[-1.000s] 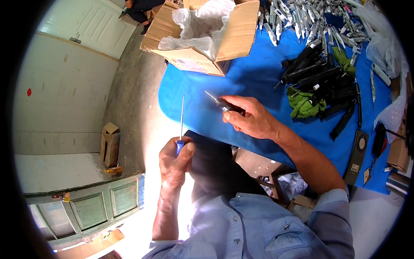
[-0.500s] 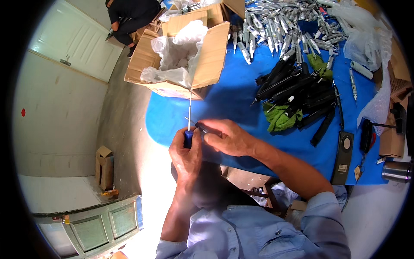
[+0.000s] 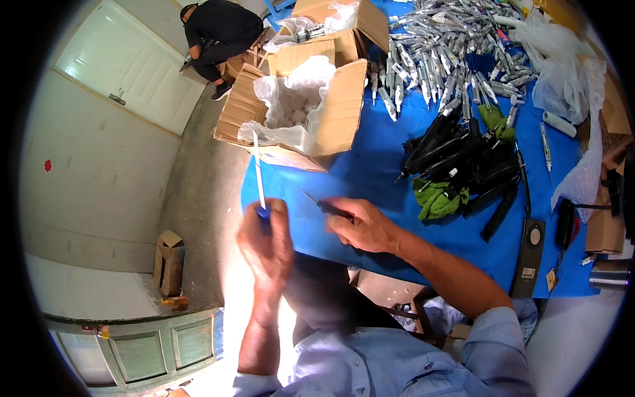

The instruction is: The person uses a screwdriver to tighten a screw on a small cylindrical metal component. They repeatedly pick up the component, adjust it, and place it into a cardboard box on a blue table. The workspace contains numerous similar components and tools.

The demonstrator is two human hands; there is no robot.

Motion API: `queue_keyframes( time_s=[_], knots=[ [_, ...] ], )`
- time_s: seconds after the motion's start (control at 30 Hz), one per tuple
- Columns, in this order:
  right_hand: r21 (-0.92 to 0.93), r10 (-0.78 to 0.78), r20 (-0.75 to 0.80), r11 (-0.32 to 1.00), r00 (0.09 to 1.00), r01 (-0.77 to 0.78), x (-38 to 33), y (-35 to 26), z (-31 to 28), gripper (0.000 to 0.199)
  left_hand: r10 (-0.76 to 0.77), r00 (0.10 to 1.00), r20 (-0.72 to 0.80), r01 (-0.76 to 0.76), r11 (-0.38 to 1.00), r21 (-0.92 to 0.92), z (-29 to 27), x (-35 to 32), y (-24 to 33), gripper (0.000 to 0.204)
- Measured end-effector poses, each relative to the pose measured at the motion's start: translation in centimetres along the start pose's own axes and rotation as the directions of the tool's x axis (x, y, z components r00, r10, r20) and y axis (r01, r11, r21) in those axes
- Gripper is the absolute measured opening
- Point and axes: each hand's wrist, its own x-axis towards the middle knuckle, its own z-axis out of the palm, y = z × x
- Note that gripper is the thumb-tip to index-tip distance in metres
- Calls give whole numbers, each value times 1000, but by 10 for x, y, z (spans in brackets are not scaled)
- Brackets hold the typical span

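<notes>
My left hand [image 3: 266, 248] is closed round the blue handle of a screwdriver [image 3: 258, 173]. Its long, pale shaft points up and away, with the tip in front of an open cardboard box [image 3: 334, 126]. To the right, over the blue table cover [image 3: 370, 165], my right hand [image 3: 367, 227] pinches a small dark slender piece [image 3: 327, 207] with a thin pointed end aimed far left. Its exact kind is too small to tell. The two hands are apart.
Beyond my right hand lie a heap of black slender tools [image 3: 486, 175] and a green cloth [image 3: 438, 200]. Many grey-and-white pen-shaped pieces [image 3: 436, 49] are piled farther back. A flat black device [image 3: 529, 258] and a steel cup [image 3: 610, 274] sit right. A person [image 3: 221, 33] sits bent over, far left.
My hands have separated. The left has moved left and nearer with the screwdriver, whose shaft now leans left. The right still pinches the dark piece. The whole view has shifted slightly.
</notes>
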Motion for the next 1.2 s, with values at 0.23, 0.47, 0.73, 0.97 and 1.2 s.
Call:
queue_keyframes(
  time_s=[0.23,0.47,0.73,0.97,1.2],
  knots=[
    [12,-24,36,1000,999,23,3,7,-5,38,289,956,59,-288,873,395,-5,132,42,28],
    [27,8,42,1000,999,-9,5,4,-5,38,324,945,43,-313,860,403,15,188,40,30],
    [335,97,60,936,994,-111,6,1,-16,37,153,985,-74,-148,986,71,-32,42,7,24],
    [649,-12,47,761,999,-21,2,3,-25,42,108,955,275,-223,874,432,-14,-11,-61,24],
    [592,-8,68,806,998,-33,-2,-4,-19,46,266,892,366,-411,816,407,14,16,-70,30]
  ],
)
